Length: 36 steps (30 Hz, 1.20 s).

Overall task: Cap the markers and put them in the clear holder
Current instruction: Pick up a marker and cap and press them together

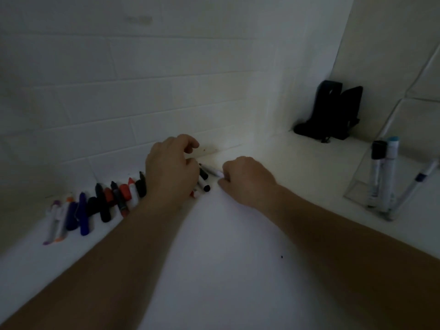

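Between the two hands, a white marker (pixel 212 170) lies on the table (pixel 226 246), its near end pinched by the right hand (pixel 245 179), fingers curled shut on it. Its long axis runs toward the left hand's thumb, dark tip pointing up-left. Left hand (pixel 171 167) hovers loosely curled over more markers; whether it grips one, I cannot tell. Just below those fingers, two black-capped markers (pixel 204 181) peek out. Left of that hand, a row of markers and caps (pixel 95 206), too jumbled to count. Well right of the fingers, the clear holder (pixel 371 186) carries three markers (pixel 385 172), standing or leaning.
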{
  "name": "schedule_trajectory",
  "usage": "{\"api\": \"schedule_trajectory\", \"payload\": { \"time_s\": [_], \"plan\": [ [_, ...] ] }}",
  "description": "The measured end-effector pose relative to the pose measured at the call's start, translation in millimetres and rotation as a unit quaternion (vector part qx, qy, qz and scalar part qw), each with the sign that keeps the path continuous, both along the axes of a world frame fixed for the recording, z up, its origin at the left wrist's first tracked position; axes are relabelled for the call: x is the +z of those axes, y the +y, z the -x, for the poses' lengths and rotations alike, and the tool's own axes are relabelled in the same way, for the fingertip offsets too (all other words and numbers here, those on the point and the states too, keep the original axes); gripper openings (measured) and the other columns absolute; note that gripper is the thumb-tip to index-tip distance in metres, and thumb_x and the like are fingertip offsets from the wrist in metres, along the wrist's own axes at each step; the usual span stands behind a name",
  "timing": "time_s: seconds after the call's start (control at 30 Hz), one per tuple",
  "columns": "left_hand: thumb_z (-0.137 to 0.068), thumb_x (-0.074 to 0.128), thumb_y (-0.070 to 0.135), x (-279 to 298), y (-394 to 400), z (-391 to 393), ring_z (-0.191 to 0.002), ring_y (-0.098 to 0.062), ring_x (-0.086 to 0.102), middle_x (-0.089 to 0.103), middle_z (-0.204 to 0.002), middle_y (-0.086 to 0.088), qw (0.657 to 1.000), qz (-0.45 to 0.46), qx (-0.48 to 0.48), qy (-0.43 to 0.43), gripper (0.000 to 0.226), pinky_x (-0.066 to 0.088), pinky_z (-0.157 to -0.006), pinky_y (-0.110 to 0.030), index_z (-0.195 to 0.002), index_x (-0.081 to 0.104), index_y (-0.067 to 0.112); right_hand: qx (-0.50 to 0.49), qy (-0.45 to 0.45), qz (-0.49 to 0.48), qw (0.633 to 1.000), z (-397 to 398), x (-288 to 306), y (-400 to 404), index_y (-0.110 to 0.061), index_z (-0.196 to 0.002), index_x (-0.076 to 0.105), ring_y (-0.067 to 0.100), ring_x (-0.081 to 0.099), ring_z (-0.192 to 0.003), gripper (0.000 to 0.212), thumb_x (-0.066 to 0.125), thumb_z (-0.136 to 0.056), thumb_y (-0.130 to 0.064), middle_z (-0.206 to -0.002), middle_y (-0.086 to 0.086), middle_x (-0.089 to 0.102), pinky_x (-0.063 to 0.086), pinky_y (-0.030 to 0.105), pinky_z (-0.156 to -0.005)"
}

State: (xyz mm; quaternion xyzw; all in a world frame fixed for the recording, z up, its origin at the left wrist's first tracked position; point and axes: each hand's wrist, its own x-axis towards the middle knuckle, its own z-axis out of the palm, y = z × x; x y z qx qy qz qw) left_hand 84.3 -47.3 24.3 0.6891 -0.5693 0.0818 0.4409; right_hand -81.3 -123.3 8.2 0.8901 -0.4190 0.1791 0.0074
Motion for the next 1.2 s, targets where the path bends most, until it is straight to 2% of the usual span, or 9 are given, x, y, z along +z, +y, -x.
{"api": "schedule_trajectory", "payload": {
  "time_s": [0.1, 0.2, 0.3, 0.43, 0.6, 0.83, 0.97, 1.07, 1.2],
  "plan": [
    [-0.077, 0.054, 0.01, -5, -1, 3, -0.103, -0.02, 0.053, 0.064, -0.102, 0.013, 0.999, -0.025, 0.008, -0.02, 0.04, 0.048, -0.089, -0.044, -0.107, 0.064, 0.035, 0.015, 0.042, -0.06, 0.997, 32, 16, 7, -0.019, -0.083, 0.048, 0.025, 0.057, -0.079, 0.018, 0.057, -0.09, -0.032, -0.081, 0.0, 0.052, 0.037, 0.03, -0.062],
    [-0.078, 0.054, 0.012, -5, -2, 6, -0.104, -0.017, 0.052, 0.062, -0.099, 0.018, 1.0, -0.014, 0.006, -0.006, 0.038, 0.049, -0.09, -0.045, -0.104, 0.064, 0.037, 0.016, 0.027, -0.123, 0.992, 66, 26, 18, -0.018, -0.096, 0.042, 0.017, 0.05, -0.062, 0.02, 0.051, -0.096, -0.035, -0.076, 0.001, 0.055, 0.031, 0.031, -0.051],
    [-0.08, 0.055, 0.015, -3, -3, 9, -0.109, -0.018, 0.05, 0.065, -0.104, 0.015, 0.998, -0.035, 0.017, -0.039, 0.036, 0.043, -0.094, -0.041, -0.106, 0.065, 0.038, -0.001, -0.03, -0.086, 0.996, 88, 10, 22, -0.021, -0.102, 0.038, 0.017, 0.051, -0.054, 0.019, 0.041, -0.102, -0.039, -0.067, 0.001, 0.054, 0.034, 0.031, -0.048],
    [-0.081, 0.057, 0.035, -2, -10, 13, -0.118, -0.024, 0.044, 0.064, -0.119, 0.011, 0.984, -0.135, 0.054, -0.107, 0.033, 0.035, -0.097, -0.041, -0.113, 0.063, 0.041, -0.01, -0.103, -0.019, 0.994, 88, -14, 21, -0.029, -0.115, 0.036, 0.019, 0.051, -0.056, 0.022, 0.04, -0.101, -0.045, -0.071, -0.006, 0.051, 0.037, 0.032, -0.05],
    [-0.077, 0.052, 0.053, 7, -25, 21, -0.128, -0.03, 0.032, 0.053, -0.137, 0.003, 0.936, -0.306, 0.056, -0.168, 0.049, 0.025, -0.1, -0.048, -0.126, 0.052, 0.047, -0.013, -0.166, -0.031, 0.986, 90, -20, 13, -0.032, -0.122, 0.039, 0.023, 0.055, -0.061, 0.026, 0.04, -0.101, -0.047, -0.079, -0.001, 0.061, 0.043, 0.033, -0.053],
    [-0.077, 0.049, 0.045, 17, -44, 29, -0.118, -0.027, 0.036, 0.058, -0.113, 0.002, 0.886, -0.409, 0.052, -0.21, 0.041, 0.023, -0.094, -0.046, -0.118, 0.052, 0.047, -0.009, -0.196, -0.065, 0.978, 95, -19, 10, -0.033, -0.116, 0.039, 0.019, 0.056, -0.059, 0.02, 0.04, -0.101, -0.047, -0.07, -0.005, 0.055, 0.042, 0.032, -0.051],
    [-0.081, 0.052, 0.043, 20, -49, 26, -0.117, -0.026, 0.042, 0.062, -0.112, 0.007, 0.909, -0.365, 0.024, -0.199, 0.036, 0.031, -0.096, -0.042, -0.117, 0.053, 0.046, -0.002, -0.221, -0.086, 0.972, 97, -19, 8, -0.035, -0.122, 0.039, 0.022, 0.058, -0.065, 0.027, 0.039, -0.101, -0.051, -0.073, -0.005, 0.057, 0.043, 0.034, -0.053],
    [-0.093, 0.055, 0.044, 25, -38, 39, -0.099, -0.015, 0.057, 0.061, -0.107, 0.008, 0.966, -0.233, -0.07, -0.09, 0.028, 0.044, -0.085, -0.029, -0.119, 0.063, 0.037, 0.02, -0.274, -0.117, 0.954, 100, -16, 9, -0.035, -0.132, 0.041, 0.016, 0.056, -0.062, 0.035, 0.037, -0.102, -0.051, -0.07, -0.006, 0.056, 0.04, 0.034, -0.055],
    [-0.094, 0.061, 0.033, 4, -4, 69, -0.094, -0.002, 0.059, 0.06, -0.097, 0.023, 0.985, -0.061, -0.161, -0.002, 0.013, 0.045, -0.084, -0.022, -0.104, 0.07, 0.035, 0.015, -0.315, -0.096, 0.944, 102, -12, 9, -0.026, -0.124, 0.049, 0.011, 0.053, -0.064, 0.023, 0.039, -0.105, -0.036, -0.074, -0.006, 0.056, 0.04, 0.036, -0.059]
  ]
}}
